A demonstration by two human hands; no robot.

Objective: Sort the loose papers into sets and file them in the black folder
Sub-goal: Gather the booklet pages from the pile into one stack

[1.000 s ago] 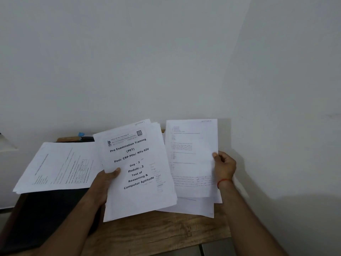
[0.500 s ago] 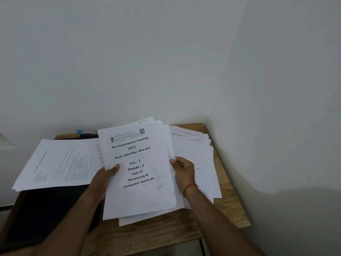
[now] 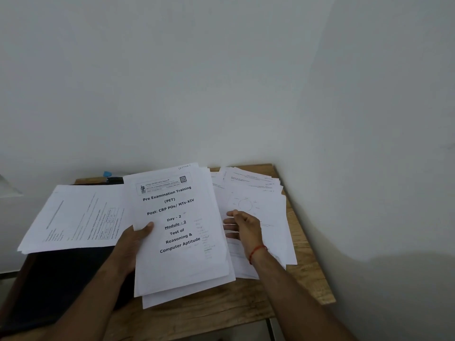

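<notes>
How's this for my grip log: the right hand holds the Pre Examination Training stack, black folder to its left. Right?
Not quite: the head view shows the left hand holding the Pre Examination Training stack. The black folder is to its left.

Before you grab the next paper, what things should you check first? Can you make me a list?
1. Left hand has a good hold on the titled stack: ok, the thumb presses on top.
2. Titled stack squared up: not ok, sheets stick out along its bottom and right edges.
3. Right hand free for the next sheet: ok, its fingers are relaxed over the loose pile and hold nothing.
4. Loose pile tidy: not ok, its sheets are fanned out.
5. Black folder open and ready: cannot tell; the side papers cover its far end.
</notes>
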